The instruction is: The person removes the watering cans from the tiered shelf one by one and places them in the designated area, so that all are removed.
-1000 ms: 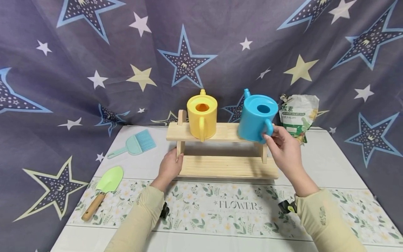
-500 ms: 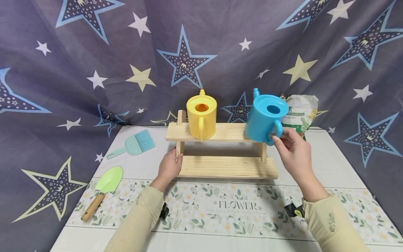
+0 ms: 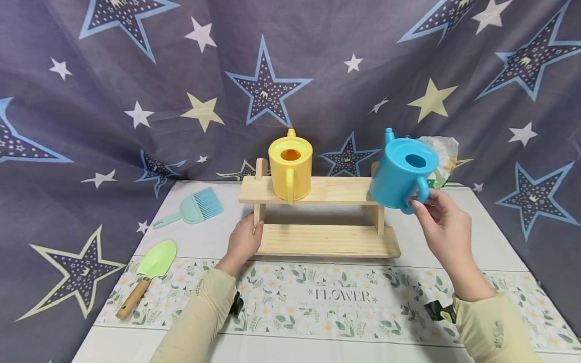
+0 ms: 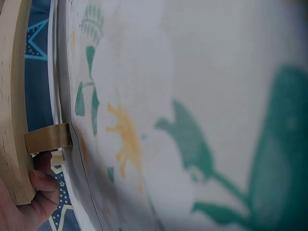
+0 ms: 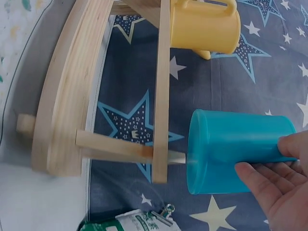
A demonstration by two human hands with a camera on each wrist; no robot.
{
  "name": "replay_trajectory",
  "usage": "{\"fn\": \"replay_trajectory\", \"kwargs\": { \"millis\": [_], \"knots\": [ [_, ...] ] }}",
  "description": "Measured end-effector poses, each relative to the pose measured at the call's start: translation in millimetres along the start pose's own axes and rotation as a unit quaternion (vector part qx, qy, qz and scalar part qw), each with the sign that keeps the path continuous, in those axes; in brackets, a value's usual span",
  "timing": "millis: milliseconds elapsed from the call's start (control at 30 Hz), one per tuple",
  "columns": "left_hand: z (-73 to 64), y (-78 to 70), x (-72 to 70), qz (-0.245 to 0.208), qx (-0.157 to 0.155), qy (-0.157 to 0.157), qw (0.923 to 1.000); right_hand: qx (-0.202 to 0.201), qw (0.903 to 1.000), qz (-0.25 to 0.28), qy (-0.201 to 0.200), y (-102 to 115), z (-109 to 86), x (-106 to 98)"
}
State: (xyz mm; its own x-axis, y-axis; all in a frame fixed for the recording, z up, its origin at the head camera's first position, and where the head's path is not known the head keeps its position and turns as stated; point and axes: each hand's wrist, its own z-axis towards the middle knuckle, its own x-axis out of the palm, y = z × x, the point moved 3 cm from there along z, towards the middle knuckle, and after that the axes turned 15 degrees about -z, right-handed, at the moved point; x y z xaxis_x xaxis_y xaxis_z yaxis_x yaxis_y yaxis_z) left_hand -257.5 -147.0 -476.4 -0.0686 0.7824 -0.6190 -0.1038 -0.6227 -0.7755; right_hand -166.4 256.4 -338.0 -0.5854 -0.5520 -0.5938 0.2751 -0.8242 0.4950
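Observation:
My right hand (image 3: 447,229) pinches the handle of a blue watering can (image 3: 399,174), slightly tilted. In the right wrist view, the can (image 5: 240,151) is apart from the shelf edge, near its right end. A yellow watering can (image 3: 290,176) stands upright on the upper board, left of the middle. My left hand (image 3: 244,239) holds the left end of the two-tier wooden plant stand (image 3: 327,239). Its fingers (image 4: 44,185) curl round the wood in the left wrist view.
Behind the blue can stands a partly hidden white-green bag (image 3: 447,159). A teal brush (image 3: 197,206) and a green trowel with wooden handle (image 3: 147,275) lie at the left. A floral cloth strip (image 3: 336,307) crosses the table's front, and a starry curtain (image 3: 181,75) hangs behind.
The blue watering can has moved right with my right hand, from over the upper board to its right end, and now covers more of the bag. The left hand stays put.

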Motion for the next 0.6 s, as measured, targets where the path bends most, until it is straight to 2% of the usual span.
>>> {"fn": "replay_trajectory", "kwargs": {
  "millis": [600],
  "knots": [
    [0.6,-0.3,-0.2,-0.005,0.004,0.002,1.0000,0.051,0.9976,-0.047,-0.002,-21.2,-12.1,-23.9]
  ]
}}
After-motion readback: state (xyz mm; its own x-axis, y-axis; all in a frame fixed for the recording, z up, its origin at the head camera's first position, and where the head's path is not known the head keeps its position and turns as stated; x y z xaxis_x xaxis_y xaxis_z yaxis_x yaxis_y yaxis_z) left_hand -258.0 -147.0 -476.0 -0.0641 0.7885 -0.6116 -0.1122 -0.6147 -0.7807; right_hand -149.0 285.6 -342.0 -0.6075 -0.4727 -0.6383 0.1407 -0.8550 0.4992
